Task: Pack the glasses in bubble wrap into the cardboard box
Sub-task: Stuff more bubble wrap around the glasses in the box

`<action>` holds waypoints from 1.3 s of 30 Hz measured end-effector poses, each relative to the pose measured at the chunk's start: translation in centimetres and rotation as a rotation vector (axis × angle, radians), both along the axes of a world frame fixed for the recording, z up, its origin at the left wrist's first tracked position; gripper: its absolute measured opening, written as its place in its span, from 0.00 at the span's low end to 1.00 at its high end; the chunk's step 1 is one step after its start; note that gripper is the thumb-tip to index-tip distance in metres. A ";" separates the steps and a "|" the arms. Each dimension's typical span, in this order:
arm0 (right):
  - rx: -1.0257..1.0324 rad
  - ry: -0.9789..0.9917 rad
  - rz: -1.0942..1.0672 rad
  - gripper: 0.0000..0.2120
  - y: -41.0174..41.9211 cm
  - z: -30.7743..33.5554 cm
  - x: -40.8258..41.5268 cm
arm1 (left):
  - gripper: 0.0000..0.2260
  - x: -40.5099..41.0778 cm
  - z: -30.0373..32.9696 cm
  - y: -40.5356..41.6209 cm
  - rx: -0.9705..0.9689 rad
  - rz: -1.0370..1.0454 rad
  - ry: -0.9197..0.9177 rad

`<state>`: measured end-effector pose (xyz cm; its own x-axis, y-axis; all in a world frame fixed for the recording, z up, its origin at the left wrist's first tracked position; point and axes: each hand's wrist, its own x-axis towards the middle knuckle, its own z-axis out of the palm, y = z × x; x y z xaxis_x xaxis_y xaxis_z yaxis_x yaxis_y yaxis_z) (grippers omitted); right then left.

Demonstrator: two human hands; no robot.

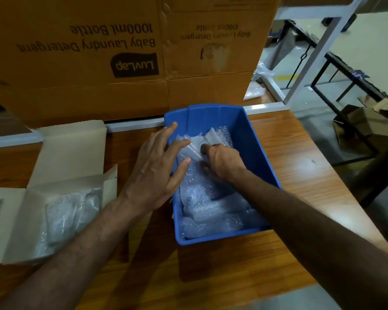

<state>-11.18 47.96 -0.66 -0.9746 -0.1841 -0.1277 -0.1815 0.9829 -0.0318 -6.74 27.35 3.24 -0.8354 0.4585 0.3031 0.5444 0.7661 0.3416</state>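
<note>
Head view: both hands reach into a blue bin (251,139) of bubble-wrapped glasses on the worktop (305,166).
The right hand (222,162) has its fingers curled round a wrapped glass (197,144) at the bin's far end; the left hand (157,166), fingers straight, touches it. The cardboard box (70,153) lies open at left, one wrapped bundle (72,211) inside.
</note>
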 end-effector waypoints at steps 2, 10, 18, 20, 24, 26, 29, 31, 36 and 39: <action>-0.058 0.011 -0.050 0.16 0.5 0.1 -0.1 | 0.21 -0.2 0.0 -0.1 0.002 -0.005 0.000; -0.237 -0.187 -0.051 0.15 1.6 0.4 0.5 | 0.19 -0.6 0.2 -0.2 0.020 -0.015 0.008; -0.098 -0.106 0.183 0.18 1.9 1.6 2.0 | 0.18 -0.7 0.1 0.1 0.017 -0.054 0.002; -0.127 -0.301 0.220 0.10 1.7 2.0 2.7 | 0.17 -0.7 0.1 0.3 0.027 -0.070 0.005; -0.042 -0.676 0.217 0.17 1.3 2.4 4.0 | 0.14 -0.6 0.1 0.4 0.038 -0.087 0.007; 0.000 -0.684 0.218 0.22 1.2 2.4 4.1 | 0.14 -0.6 0.1 0.5 0.047 -0.085 -0.005; 0.095 -0.704 0.209 0.27 1.4 2.0 4.1 | 0.14 -0.4 0.2 0.4 0.044 -0.092 -0.001; 0.108 -0.691 0.207 0.25 1.6 1.7 4.3 | 0.14 -0.3 0.2 0.3 0.052 -0.095 0.006; 0.001 -0.640 0.195 0.23 2.8 2.6 4.1 | 0.13 0.2 0.5 -0.3 0.081 -0.093 0.010; -0.071 -0.463 0.170 0.15 3.7 4.7 3.9 | 0.13 0.8 0.9 -1.1 0.114 -0.067 0.018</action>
